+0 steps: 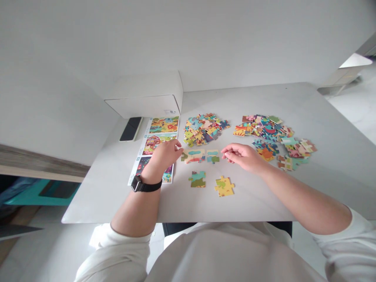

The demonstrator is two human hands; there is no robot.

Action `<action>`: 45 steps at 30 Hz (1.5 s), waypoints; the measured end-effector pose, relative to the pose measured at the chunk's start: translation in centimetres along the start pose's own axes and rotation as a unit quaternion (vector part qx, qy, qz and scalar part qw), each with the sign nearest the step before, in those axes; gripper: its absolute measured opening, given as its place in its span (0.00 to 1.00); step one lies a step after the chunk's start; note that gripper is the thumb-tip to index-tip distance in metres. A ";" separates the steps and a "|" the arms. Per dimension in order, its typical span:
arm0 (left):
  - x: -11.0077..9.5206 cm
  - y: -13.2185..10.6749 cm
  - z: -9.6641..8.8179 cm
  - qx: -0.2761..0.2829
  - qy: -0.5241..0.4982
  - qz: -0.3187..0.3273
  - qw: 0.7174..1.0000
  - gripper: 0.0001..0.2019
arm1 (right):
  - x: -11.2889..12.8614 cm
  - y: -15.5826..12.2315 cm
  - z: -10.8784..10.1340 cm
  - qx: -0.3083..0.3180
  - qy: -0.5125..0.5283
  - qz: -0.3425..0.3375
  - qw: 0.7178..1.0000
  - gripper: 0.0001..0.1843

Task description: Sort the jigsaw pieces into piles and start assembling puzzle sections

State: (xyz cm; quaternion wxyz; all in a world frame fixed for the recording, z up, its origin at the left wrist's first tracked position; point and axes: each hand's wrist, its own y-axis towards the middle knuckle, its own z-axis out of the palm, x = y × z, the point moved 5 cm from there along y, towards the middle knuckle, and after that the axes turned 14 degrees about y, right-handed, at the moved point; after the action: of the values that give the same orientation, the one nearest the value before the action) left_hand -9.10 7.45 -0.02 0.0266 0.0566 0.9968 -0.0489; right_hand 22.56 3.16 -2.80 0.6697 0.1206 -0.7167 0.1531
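Observation:
My left hand (167, 153) is over the right edge of the picture sheet (144, 150), its fingers loosely bent and holding nothing. Its fingertips are beside a joined strip of puzzle pieces (194, 156) lying flat. Just right of that strip, a small gap apart, lies another puzzle section (213, 156) in cream, teal and green. My right hand (242, 156) is close to its right side, fingers half curled, thumb and forefinger slightly apart, with nothing visible between them. Nearer me lie a green-and-blue puzzle piece (197, 179) and a yellow puzzle piece (225, 186) with a green animal.
One heap of puzzle pieces (204, 128) lies behind the strip. Another heap (264, 127) spreads to the right, with more pieces (296, 150) beside it. A white box (143, 105) stands at the back left by the wall, with a phone (131, 129) before it.

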 end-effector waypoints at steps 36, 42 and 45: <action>-3.3 -1.1 1.3 -0.035 -0.006 0.236 0.971 0.21 | 0.2 -0.2 -0.5 -0.013 -0.042 -0.010 0.999 0.17; -4.1 -1.4 1.8 -0.035 0.006 0.236 0.971 0.21 | 0.7 -0.2 -0.9 -0.030 -0.070 -0.025 0.997 0.16; -4.1 -1.4 1.7 -0.039 -0.003 0.240 0.970 0.21 | 1.4 -0.2 -0.7 -0.033 -0.140 -0.066 0.987 0.13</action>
State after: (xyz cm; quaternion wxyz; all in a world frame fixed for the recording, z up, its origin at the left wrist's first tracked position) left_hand -5.08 5.40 -1.35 0.0428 0.2930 0.9552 -0.0026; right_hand 23.18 3.27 -1.39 0.5749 0.1658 -0.7984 0.0669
